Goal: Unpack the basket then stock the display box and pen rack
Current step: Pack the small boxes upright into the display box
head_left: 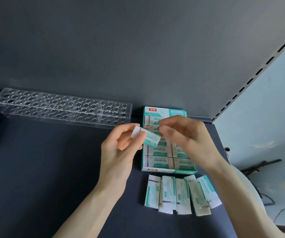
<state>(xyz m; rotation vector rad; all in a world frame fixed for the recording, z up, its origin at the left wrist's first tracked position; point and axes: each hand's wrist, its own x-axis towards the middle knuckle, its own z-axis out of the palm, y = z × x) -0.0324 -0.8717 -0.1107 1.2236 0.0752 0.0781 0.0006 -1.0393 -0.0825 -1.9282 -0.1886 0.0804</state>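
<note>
The left hand (121,145) grips an eraser (149,137) by its white end, over the display box (168,171). The right hand (188,134) curls at the eraser's other end, but blur hides whether it pinches. Loose erasers (181,194) lie in a row on the tabletop (35,169) just in front of the box. The clear pen rack (61,109) stands left of it.

A white eraser (151,138) in a teal paper sleeve is held tilted above the display box (169,170), its bare end pinched by the left hand (121,148) and the blurred right hand (186,136) at its other end. The open teal-and-white box holds rows of sleeved erasers. Five loose erasers (182,194) lie side by side just in front of it. The clear, many-holed pen rack (61,109) stands to its left.
</note>
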